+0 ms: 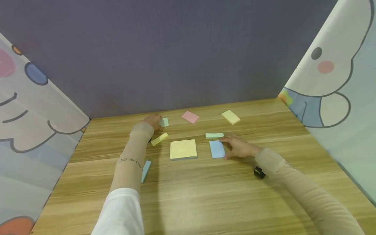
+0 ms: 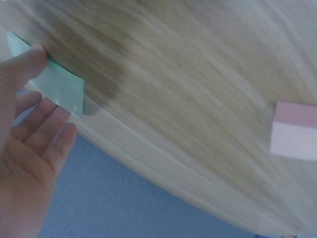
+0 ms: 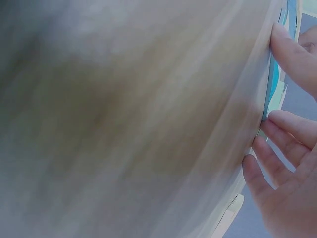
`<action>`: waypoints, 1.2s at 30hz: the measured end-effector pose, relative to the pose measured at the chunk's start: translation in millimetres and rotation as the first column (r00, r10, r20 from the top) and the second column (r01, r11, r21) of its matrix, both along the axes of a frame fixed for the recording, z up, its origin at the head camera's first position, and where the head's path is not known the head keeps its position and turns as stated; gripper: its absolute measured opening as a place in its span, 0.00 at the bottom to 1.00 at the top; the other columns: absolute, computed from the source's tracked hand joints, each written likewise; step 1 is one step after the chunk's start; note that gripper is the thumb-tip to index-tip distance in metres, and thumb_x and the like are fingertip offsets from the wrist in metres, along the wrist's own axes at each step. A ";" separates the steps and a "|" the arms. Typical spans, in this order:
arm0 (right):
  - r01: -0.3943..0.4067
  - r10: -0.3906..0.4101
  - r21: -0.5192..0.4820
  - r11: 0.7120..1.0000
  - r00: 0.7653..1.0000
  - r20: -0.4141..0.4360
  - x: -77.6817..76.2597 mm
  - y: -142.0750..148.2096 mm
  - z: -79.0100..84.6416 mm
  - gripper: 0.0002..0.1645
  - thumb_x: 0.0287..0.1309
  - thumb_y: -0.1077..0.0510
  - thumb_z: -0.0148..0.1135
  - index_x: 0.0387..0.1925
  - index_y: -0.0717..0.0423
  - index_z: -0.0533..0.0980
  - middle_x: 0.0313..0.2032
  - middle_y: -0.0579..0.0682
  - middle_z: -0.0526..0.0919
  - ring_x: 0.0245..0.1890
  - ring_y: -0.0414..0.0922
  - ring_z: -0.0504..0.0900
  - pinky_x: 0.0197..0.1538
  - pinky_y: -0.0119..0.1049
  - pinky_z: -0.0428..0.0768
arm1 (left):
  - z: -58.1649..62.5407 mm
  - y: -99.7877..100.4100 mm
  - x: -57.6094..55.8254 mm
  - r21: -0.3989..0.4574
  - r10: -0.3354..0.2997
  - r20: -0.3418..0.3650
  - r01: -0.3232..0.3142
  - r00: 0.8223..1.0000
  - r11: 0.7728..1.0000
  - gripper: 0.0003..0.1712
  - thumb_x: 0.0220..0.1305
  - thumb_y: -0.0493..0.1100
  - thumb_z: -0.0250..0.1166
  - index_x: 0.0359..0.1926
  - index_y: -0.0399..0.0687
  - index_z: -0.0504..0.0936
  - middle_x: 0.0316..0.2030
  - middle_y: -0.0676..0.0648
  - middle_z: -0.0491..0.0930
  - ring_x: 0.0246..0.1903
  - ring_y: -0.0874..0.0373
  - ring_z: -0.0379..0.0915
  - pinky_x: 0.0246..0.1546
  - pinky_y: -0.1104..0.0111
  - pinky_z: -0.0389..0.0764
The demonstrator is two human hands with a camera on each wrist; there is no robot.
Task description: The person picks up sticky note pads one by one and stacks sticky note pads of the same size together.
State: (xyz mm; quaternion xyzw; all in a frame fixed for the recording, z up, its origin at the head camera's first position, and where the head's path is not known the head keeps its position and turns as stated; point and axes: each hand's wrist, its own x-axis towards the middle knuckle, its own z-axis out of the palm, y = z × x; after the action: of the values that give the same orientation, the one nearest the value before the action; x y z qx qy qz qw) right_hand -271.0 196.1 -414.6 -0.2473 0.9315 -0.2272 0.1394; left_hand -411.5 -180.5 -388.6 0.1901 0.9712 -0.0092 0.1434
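At the back left of the table, my left hand pinches a small mint-green sticky note pad. In the left wrist view the thumb lies across the top of the green pad, with the fingers along its other side. My right hand grips a blue sticky note pad by its right side, thumb at the near corner and fingertips at the far one. Just beyond the blue pad lies a narrow light-green pad. A narrow yellow pad lies near the left wrist.
A larger yellow sticky note pad lies mid-table between the hands. Farther back are a pink pad and a pale yellow pad. A narrow blue pad is partly hidden by the left forearm. A grey panel borders the table's back edge.
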 end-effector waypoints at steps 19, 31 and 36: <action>-0.021 0.021 -0.010 1.000 1.000 -0.023 -1.3 1.8 1.4 0.49 0.39 0.47 0.73 0.62 0.63 0.64 0.63 0.66 0.61 0.64 0.65 0.54 0.62 0.63 0.55 | -7.8 -7.7 -0.9 0.026 -0.008 -0.117 0.011 0.993 1.000 0.27 0.50 0.54 0.65 0.45 0.37 0.77 0.36 0.42 0.78 0.30 0.53 0.70 0.28 0.66 0.73; -0.023 0.023 -0.008 1.000 0.999 -0.022 -0.7 2.9 -0.9 0.49 0.40 0.47 0.72 0.62 0.62 0.64 0.63 0.65 0.61 0.64 0.65 0.55 0.62 0.62 0.56 | -7.0 -10.2 1.9 0.033 -0.003 -0.084 0.006 0.996 0.999 0.32 0.49 0.54 0.65 0.49 0.36 0.75 0.33 0.43 0.77 0.28 0.53 0.70 0.26 0.66 0.73; -0.027 0.026 -0.015 1.000 0.999 -0.022 0.7 2.2 -1.3 0.49 0.40 0.48 0.72 0.62 0.63 0.64 0.63 0.64 0.62 0.64 0.65 0.55 0.63 0.62 0.56 | -7.1 -11.6 3.4 0.023 0.023 -0.070 -0.022 0.997 1.000 0.36 0.50 0.55 0.64 0.55 0.36 0.72 0.35 0.44 0.76 0.29 0.53 0.69 0.30 0.64 0.73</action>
State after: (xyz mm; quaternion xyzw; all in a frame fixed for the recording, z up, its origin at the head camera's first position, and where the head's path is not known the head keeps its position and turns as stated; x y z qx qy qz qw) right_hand -270.4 198.3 -415.8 -0.2632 0.9279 -0.2299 0.1302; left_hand -408.1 -192.1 -395.8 0.1802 0.9778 -0.0037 0.1071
